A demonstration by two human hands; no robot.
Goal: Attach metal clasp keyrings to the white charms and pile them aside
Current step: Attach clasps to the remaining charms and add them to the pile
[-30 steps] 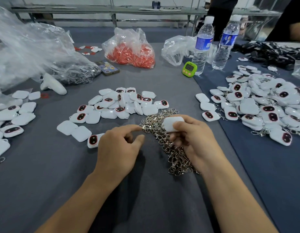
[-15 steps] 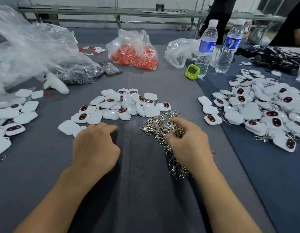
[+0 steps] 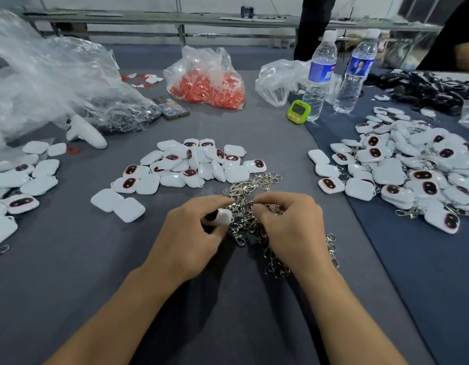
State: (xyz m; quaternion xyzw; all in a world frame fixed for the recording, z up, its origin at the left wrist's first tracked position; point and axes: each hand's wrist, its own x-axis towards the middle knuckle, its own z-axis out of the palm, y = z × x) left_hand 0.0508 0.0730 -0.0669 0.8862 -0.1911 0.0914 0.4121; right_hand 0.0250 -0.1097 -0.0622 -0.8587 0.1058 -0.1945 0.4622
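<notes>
white charms (image 3: 22, 177) lie scattered at the tabletop's left edge, and a loose heap (image 3: 196, 164) of them sits mid-table. nearer the front edge, the left hand (image 3: 193, 233) grips one charm (image 3: 220, 216) in curled fingers, just beside the metal clasp keyrings (image 3: 254, 185). the right hand (image 3: 291, 227) pinches a keyring from that pile. clasped charms (image 3: 412, 167) are heaped by the right edge.

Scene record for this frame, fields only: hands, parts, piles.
left hand: holds a white charm, dark face showing
right hand: pinches a clasp keyring
keyring pile: loose on grey cloth, between and beyond the hands
charm heap: centre, behind the hands
finished pile: right side, on blue cloth
clutter: green timer, water bottles, bag of red parts
</notes>
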